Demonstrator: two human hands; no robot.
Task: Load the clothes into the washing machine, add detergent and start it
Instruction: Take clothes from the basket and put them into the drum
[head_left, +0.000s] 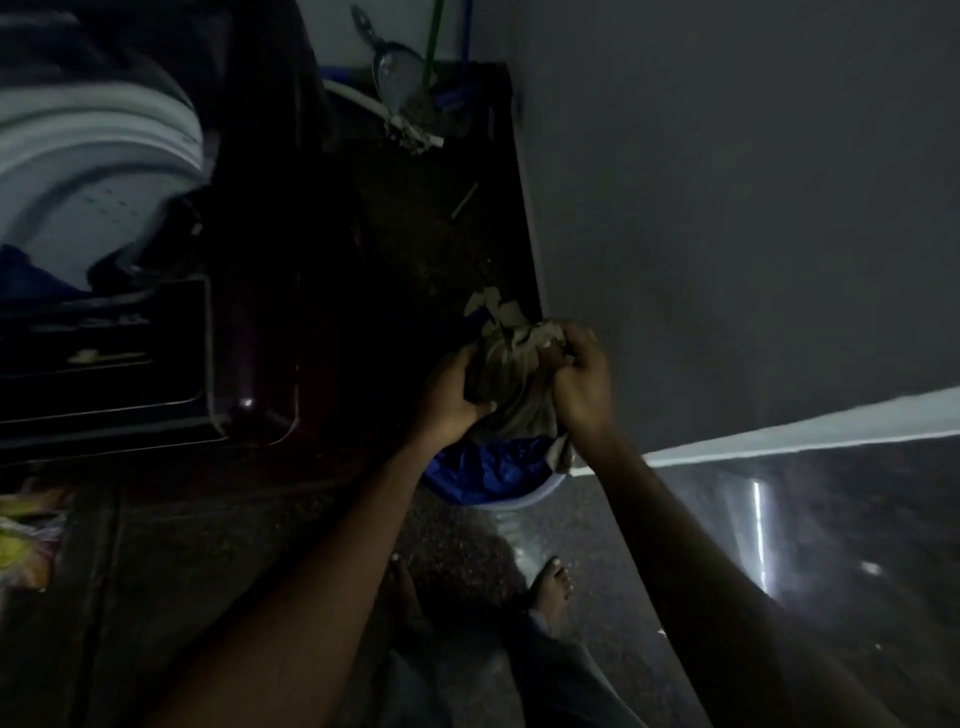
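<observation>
Two bare forearms (291, 597), left hand (452, 389) and right hand (582, 384) gripping one crumpled khaki cloth (519, 358), glossy blue garment (493, 467) beneath, round pale tub (524, 501).

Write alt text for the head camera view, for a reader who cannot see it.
The left hand and right hand grip a bunched khaki garment above a tub holding blue cloth, beside a grey wall. An open top-loading washing machine stands to the left, in dim light.
</observation>
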